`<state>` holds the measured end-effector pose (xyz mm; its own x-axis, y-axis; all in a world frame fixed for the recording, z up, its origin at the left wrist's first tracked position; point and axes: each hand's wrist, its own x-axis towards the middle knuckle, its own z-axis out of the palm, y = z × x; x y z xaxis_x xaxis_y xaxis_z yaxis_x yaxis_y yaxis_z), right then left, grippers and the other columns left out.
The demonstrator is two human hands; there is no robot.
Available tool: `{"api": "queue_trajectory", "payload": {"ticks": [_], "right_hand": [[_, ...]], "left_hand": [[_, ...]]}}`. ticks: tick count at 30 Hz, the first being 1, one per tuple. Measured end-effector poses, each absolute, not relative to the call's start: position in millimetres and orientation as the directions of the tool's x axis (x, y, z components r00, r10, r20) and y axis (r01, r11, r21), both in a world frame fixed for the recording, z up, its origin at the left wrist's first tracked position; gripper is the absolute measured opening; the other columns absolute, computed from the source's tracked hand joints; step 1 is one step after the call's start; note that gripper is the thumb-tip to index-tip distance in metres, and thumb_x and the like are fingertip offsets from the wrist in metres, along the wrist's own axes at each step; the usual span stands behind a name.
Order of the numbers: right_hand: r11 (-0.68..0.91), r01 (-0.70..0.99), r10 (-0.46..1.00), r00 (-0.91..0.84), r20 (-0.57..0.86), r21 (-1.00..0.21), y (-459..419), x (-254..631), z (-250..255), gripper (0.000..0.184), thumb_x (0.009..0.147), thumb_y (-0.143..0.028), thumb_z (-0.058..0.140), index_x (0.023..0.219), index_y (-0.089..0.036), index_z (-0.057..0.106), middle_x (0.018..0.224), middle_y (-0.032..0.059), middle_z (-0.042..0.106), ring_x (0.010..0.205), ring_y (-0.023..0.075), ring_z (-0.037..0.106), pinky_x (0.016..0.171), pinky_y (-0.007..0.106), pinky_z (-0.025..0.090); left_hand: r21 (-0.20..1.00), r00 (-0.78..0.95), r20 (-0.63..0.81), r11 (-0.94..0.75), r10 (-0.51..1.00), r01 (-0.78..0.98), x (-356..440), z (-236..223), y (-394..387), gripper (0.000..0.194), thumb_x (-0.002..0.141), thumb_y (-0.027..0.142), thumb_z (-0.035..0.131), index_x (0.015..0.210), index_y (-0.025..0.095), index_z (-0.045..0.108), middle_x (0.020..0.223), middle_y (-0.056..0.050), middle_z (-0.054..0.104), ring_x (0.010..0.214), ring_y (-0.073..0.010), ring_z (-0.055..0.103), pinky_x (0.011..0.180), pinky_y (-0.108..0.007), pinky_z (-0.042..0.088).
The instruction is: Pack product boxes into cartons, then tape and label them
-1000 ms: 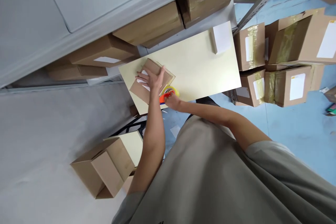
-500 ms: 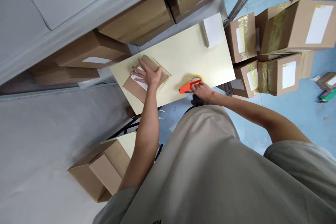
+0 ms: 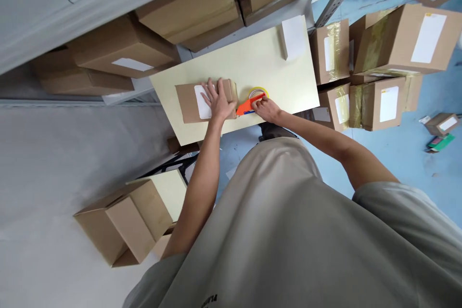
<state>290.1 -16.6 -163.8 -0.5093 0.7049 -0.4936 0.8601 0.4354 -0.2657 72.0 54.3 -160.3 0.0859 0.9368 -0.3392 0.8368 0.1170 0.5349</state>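
Observation:
My left hand (image 3: pixel 218 101) lies with fingers spread on a brown cardboard box (image 3: pixel 188 104) that bears a white label (image 3: pixel 202 106). The box rests on the pale yellow tabletop (image 3: pixel 281 82). Tape runs along the box's right end. In my right hand (image 3: pixel 266 109) is an orange tape dispenser (image 3: pixel 246 106), my fingers closed round its handle. A roll of tape sits in it, and its tip is close to the box's right end; whether they touch I cannot tell.
A white box (image 3: pixel 293 38) stands at the table's far right corner. Cardboard boxes (image 3: pixel 191 9) fill the shelf behind the table. Taped boxes (image 3: pixel 391 101) are stacked on the blue floor to the right. An open carton (image 3: pixel 126 224) is at lower left.
The box has turned to lie squarer with the table, my left hand still on it. My right hand has brought the tape dispenser left, up to the box's right end.

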Motion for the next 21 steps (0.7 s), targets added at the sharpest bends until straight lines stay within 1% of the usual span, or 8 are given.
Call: {"api": "queue_trajectory", "payload": {"ticks": [4, 7, 10, 13, 15, 17, 19, 21], "right_hand": [[0.507, 0.805, 0.630, -0.590, -0.505, -0.309, -27, 269, -163, 0.054, 0.109, -0.002, 0.031, 0.155, 0.004, 0.059, 0.140, 0.0262, 0.079, 0.126, 0.0336, 0.077, 0.122, 0.051, 0.043], [0.553, 0.760, 0.594, -0.647, -0.479, -0.342, -35, 253, -165, 0.053, 0.110, -0.003, 0.032, 0.153, 0.003, 0.061, 0.141, 0.0272, 0.079, 0.125, 0.0320, 0.077, 0.122, 0.049, 0.041], [0.590, 0.730, 0.578, -0.680, -0.451, -0.345, -45, 254, -164, 0.051, 0.111, -0.003, 0.030, 0.150, 0.002, 0.064, 0.138, 0.0283, 0.080, 0.121, 0.0316, 0.078, 0.120, 0.047, 0.043], [0.581, 0.739, 0.586, -0.671, -0.455, -0.341, -50, 283, -160, 0.050, 0.112, -0.003, 0.032, 0.150, 0.000, 0.063, 0.135, 0.0265, 0.081, 0.119, 0.0305, 0.079, 0.117, 0.045, 0.045], [0.548, 0.781, 0.617, -0.619, -0.485, -0.300, -46, 317, -158, 0.048, 0.110, -0.003, 0.036, 0.150, 0.000, 0.062, 0.133, 0.0260, 0.082, 0.120, 0.0307, 0.079, 0.116, 0.044, 0.045], [0.504, 0.832, 0.663, -0.545, -0.513, -0.233, -34, 355, -156, 0.047, 0.109, -0.004, 0.037, 0.149, 0.003, 0.060, 0.132, 0.0286, 0.081, 0.121, 0.0332, 0.079, 0.115, 0.044, 0.045], [0.459, 0.872, 0.721, -0.477, -0.502, -0.170, -18, 383, -154, 0.048, 0.112, -0.009, 0.036, 0.152, 0.008, 0.054, 0.131, 0.0329, 0.080, 0.119, 0.0368, 0.078, 0.116, 0.048, 0.044], [0.417, 0.899, 0.771, -0.429, -0.470, -0.135, -1, 393, -153, 0.050, 0.115, -0.017, 0.036, 0.155, 0.009, 0.049, 0.130, 0.0341, 0.080, 0.118, 0.0388, 0.078, 0.116, 0.051, 0.043]], "left_hand": [[0.580, 0.194, -0.348, 0.047, 0.917, 0.813, 71, -148, 28, 0.097, 0.072, 0.010, 0.078, 0.165, 0.025, 0.057, 0.195, -0.015, 0.020, 0.183, -0.0411, -0.014, 0.143, -0.069, -0.016], [0.597, 0.236, -0.328, 0.007, 0.915, 0.802, 71, -143, 9, 0.081, 0.076, 0.008, 0.070, 0.155, 0.024, 0.062, 0.193, -0.014, 0.026, 0.184, -0.0361, -0.009, 0.146, -0.066, -0.012], [0.588, 0.255, -0.320, -0.020, 0.912, 0.809, 73, -144, -1, 0.076, 0.076, 0.005, 0.066, 0.150, 0.022, 0.063, 0.193, -0.016, 0.027, 0.184, -0.0346, -0.008, 0.148, -0.064, -0.010], [0.558, 0.253, -0.323, -0.032, 0.912, 0.829, 75, -147, -4, 0.076, 0.077, 0.004, 0.066, 0.151, 0.020, 0.060, 0.193, -0.017, 0.024, 0.184, -0.0353, -0.009, 0.148, -0.066, -0.008], [0.527, 0.252, -0.317, -0.051, 0.914, 0.849, 76, -150, -4, 0.073, 0.079, 0.004, 0.066, 0.151, 0.020, 0.058, 0.193, -0.018, 0.024, 0.184, -0.0355, -0.009, 0.147, -0.068, -0.006], [0.502, 0.262, -0.300, -0.082, 0.917, 0.861, 76, -152, -4, 0.070, 0.082, 0.004, 0.064, 0.150, 0.021, 0.057, 0.193, -0.017, 0.024, 0.184, -0.0352, -0.008, 0.147, -0.070, -0.003], [0.493, 0.274, -0.280, -0.107, 0.920, 0.863, 76, -154, -5, 0.069, 0.083, 0.003, 0.063, 0.149, 0.021, 0.056, 0.193, -0.017, 0.025, 0.184, -0.0352, -0.007, 0.147, -0.071, -0.001], [0.498, 0.281, -0.265, -0.118, 0.922, 0.859, 75, -157, -5, 0.069, 0.082, 0.002, 0.064, 0.148, 0.021, 0.056, 0.192, -0.018, 0.026, 0.184, -0.0358, -0.007, 0.147, -0.072, -0.001]]}}
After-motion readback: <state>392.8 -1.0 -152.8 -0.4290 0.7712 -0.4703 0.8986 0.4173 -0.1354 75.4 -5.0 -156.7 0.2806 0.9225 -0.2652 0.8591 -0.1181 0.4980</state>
